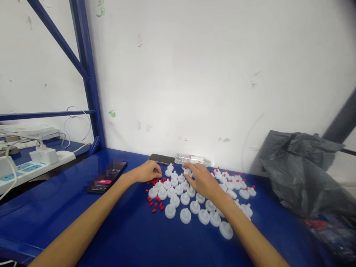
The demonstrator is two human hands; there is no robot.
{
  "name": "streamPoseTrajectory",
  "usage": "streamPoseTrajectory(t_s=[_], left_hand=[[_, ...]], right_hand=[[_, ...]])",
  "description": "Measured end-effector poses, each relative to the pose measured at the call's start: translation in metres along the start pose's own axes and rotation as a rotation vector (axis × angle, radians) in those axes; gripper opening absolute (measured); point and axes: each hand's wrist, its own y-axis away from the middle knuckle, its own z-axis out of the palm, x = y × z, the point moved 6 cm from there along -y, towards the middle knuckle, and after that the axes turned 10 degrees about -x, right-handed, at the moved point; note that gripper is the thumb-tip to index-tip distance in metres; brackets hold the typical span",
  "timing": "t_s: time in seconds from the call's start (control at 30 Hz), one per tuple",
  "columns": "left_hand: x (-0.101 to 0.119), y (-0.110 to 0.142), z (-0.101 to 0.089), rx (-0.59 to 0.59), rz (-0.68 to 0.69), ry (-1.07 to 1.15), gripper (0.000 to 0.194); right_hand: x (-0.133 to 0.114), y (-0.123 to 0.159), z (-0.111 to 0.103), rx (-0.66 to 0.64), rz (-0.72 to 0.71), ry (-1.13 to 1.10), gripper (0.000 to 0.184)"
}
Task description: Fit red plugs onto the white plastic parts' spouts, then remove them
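My left hand (pixel 148 171) is closed, its fingertips bent down over a pile of small red caps (pixel 154 210). Whatever lies between those fingertips is hidden. My right hand (pixel 202 178) has its thumb and fingers around a white nozzle cap (pixel 187 171), at the back of the group. Many more round white nozzle caps (pixel 185 215) with short spouts stand on the blue table, between and below my hands. Past my right hand, several white nozzle caps with red caps on their spouts (pixel 244 193) sit together.
A phone with a lit screen (pixel 111 178) lies at the left, and a dark phone (pixel 161 159) by the wall. Beside that lies a clear plastic bottle (pixel 191 159). A grey plastic bag (pixel 300 167) bulges at the right. A power strip (pixel 36 165) stands far left.
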Motion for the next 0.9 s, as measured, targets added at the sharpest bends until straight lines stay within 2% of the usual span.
streamPoseTrajectory(t_s=[0.23,0.5,0.7,0.9], left_hand=[[0.001,0.005,-0.003,-0.019,-0.027,-0.027,0.028],[0.002,-0.001,0.005,-0.031,-0.03,-0.046,0.029],[0.013,0.001,-0.006,0.147,0.03,-0.02,0.029],[0.049,0.011,-0.015,0.321,0.185,0.053,0.026]], right_hand=[[-0.002,0.0,-0.001,-0.012,-0.021,0.042,0.031],[-0.002,0.0,0.0,-0.011,-0.05,0.011,0.033],[-0.005,-0.002,-0.002,-0.013,-0.074,-0.106,0.034],[-0.014,-0.001,-0.01,0.002,-0.065,-0.242,0.043]])
